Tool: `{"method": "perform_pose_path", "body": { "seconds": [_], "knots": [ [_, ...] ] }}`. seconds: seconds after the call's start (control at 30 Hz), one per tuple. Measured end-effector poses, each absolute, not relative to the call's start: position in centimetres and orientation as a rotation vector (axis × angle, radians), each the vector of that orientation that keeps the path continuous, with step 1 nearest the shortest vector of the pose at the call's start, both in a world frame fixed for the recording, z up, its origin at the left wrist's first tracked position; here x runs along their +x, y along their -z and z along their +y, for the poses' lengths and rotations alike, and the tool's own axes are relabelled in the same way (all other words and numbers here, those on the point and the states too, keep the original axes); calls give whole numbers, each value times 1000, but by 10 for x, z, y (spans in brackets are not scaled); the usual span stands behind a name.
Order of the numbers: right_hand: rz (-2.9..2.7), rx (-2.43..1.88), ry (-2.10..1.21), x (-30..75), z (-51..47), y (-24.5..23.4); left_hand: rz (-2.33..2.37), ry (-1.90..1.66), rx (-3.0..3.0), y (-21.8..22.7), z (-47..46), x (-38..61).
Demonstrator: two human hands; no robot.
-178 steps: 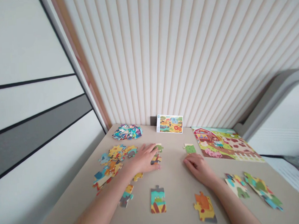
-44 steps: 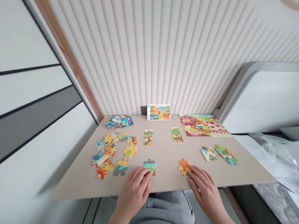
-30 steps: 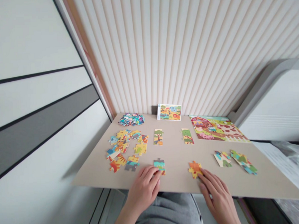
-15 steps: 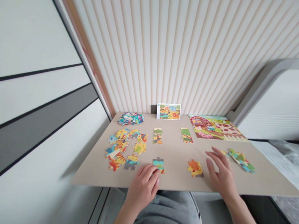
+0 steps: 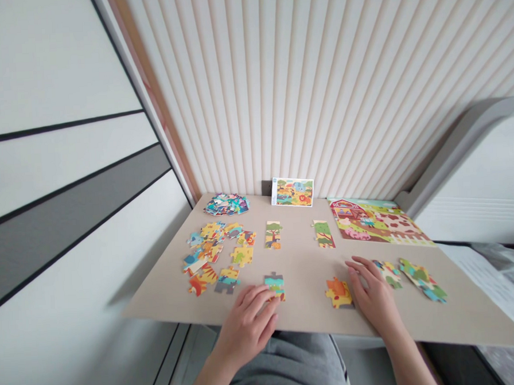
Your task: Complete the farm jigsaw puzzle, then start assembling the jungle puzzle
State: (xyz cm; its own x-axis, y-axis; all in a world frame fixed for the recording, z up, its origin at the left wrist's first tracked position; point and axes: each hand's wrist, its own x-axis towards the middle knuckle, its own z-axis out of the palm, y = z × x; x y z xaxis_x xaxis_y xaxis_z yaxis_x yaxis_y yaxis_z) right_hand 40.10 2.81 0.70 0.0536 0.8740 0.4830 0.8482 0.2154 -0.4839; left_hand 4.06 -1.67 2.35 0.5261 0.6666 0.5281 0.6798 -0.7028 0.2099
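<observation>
My left hand rests at the table's front edge, fingers loosely stretched, with the fingertips on the lower edge of a teal and green puzzle piece. Just right of an orange and yellow puzzle piece, my right hand is low over the table with its fingers apart and nothing visible in them. Whether it touches that piece I cannot tell. To its right lie a cream and green puzzle piece, partly behind the hand, and a joined green strip. Farther back are two tree strips, left and right.
Loose yellow and orange puzzle pieces lie on the left of the table, with a blue-purple pile behind them. An animal picture card leans on the ribbed wall. A farm picture lies back right.
My right hand has moved left and down, closer to the orange and yellow piece, uncovering more of the cream and green piece. My left hand stays at the teal piece. The view has shifted slightly.
</observation>
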Motion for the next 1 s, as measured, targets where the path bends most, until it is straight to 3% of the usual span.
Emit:
{"method": "perform_pose_path", "body": {
  "seconds": [0.13, 0.27, 0.37, 1.0],
  "knots": [
    [-1777, -1587, -41, 402, 30, -4, -1427, 882, -2606, -49, 9, 24],
    [-1793, -1575, -43, 404, 31, -1, -1844, 462, -2341, -66, 70, 13],
    [-1792, -1584, -40, 404, 31, -1, -1932, 372, -2271, -63, 112, 12],
    [-1778, -1614, -97, 397, 26, -9, -2073, 355, -2137, -36, 140, 5]
  ]
}}
